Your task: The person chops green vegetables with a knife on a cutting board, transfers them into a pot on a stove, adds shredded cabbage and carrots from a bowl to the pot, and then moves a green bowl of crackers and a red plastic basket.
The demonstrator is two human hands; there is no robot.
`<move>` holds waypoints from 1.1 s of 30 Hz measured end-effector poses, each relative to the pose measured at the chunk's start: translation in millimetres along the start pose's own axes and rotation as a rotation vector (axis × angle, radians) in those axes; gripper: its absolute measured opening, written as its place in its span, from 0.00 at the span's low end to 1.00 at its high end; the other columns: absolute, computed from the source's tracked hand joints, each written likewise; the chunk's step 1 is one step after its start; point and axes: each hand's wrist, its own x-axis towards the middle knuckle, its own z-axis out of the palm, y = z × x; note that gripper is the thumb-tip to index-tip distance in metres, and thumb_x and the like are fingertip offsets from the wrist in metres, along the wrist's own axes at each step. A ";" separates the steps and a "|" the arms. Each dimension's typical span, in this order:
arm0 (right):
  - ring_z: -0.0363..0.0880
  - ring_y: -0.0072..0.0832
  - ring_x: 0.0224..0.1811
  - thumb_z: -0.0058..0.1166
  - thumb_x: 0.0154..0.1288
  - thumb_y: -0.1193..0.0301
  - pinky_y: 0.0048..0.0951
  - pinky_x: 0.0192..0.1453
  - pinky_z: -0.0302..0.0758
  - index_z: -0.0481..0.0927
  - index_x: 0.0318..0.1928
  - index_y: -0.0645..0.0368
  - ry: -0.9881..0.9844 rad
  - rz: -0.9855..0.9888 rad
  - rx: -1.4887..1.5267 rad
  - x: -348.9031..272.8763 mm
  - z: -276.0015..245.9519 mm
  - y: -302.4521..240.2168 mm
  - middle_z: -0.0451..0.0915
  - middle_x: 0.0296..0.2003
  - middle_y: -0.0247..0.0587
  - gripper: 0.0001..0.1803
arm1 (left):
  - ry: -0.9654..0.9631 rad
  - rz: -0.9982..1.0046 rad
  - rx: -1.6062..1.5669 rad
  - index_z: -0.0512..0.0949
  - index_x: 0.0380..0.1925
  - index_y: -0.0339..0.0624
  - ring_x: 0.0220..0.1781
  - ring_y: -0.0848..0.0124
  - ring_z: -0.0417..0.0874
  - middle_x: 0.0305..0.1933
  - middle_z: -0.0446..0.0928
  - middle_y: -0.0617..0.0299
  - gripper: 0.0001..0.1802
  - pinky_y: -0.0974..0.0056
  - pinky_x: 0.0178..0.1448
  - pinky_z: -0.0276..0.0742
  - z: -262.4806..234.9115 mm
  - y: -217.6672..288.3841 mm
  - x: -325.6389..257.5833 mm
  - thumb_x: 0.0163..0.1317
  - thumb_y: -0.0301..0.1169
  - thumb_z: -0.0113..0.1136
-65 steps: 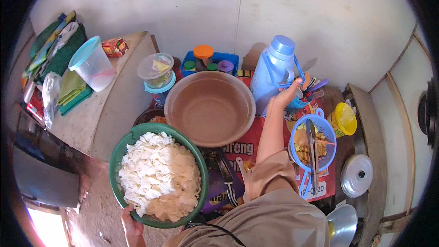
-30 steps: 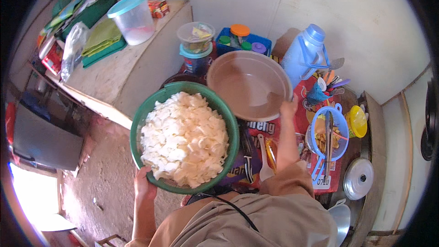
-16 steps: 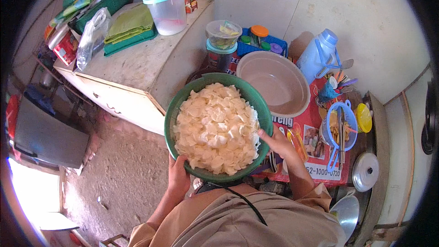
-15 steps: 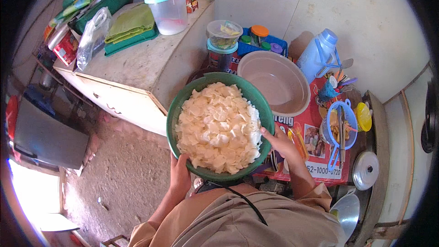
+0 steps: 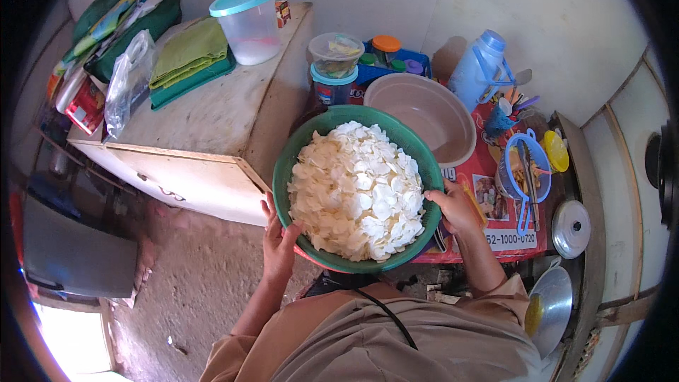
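A wide green plastic colander [image 5: 286, 150] is in front of my body, heaped with thin white slices [image 5: 357, 194] whose kind I cannot make out. On its lower left side is my left hand [image 5: 280, 240], the thumb over the rim and the fingers along the outer wall. My right hand [image 5: 455, 206] grips the right rim, thumb on top and fingers mostly hidden below. Just beyond the colander, a large greyish-pink basin [image 5: 431, 110] stands on the table and shows no contents.
The red-covered table [image 5: 463, 163] also bears a blue thermos jug [image 5: 481, 71], a blue strainer [image 5: 511, 177] with tongs and stacked tubs [image 5: 334, 71]. At left stands a white cabinet [image 5: 205, 124]. A pot lid [image 5: 571, 229] and metal pan [image 5: 548, 311] are at right.
The colander has moved slightly right, nearer the table, with both hands along. My left fingers now show up along its outer wall. The view has shifted a little.
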 end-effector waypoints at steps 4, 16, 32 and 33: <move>0.76 0.24 0.34 0.51 0.49 0.77 0.25 0.38 0.73 0.70 0.47 0.67 -0.008 -0.004 0.008 1.1 4.9 -28.0 0.76 0.37 0.42 0.21 | 0.025 -0.128 -0.312 0.69 0.46 0.28 0.42 0.75 0.72 0.42 0.73 0.60 0.19 0.69 0.50 0.67 6.6 21.9 9.9 0.55 0.29 0.51; 0.77 0.26 0.34 0.54 0.50 0.71 0.28 0.37 0.75 0.71 0.45 0.65 0.163 -0.199 -0.044 51.8 -43.3 -101.8 0.76 0.36 0.40 0.20 | -0.266 -0.031 -0.395 0.70 0.45 0.29 0.43 0.73 0.73 0.43 0.74 0.57 0.19 0.69 0.50 0.66 61.0 80.6 128.4 0.55 0.30 0.52; 0.70 0.25 0.10 0.49 0.51 0.73 0.24 0.08 0.64 0.74 0.31 0.64 0.467 -0.133 0.026 167.5 -144.3 -13.4 0.73 0.19 0.37 0.08 | -0.427 -0.450 -0.558 0.69 0.46 0.36 0.41 0.66 0.74 0.42 0.73 0.58 0.20 0.64 0.47 0.70 208.9 -41.5 259.7 0.49 0.20 0.49; 0.70 0.25 0.10 0.48 0.51 0.73 0.24 0.08 0.64 0.73 0.32 0.64 0.475 -0.112 -0.009 171.8 -147.8 -7.5 0.73 0.18 0.37 0.08 | -0.401 -0.448 -0.602 0.69 0.47 0.35 0.42 0.65 0.74 0.41 0.73 0.56 0.21 0.63 0.47 0.71 213.9 -45.0 258.8 0.49 0.19 0.49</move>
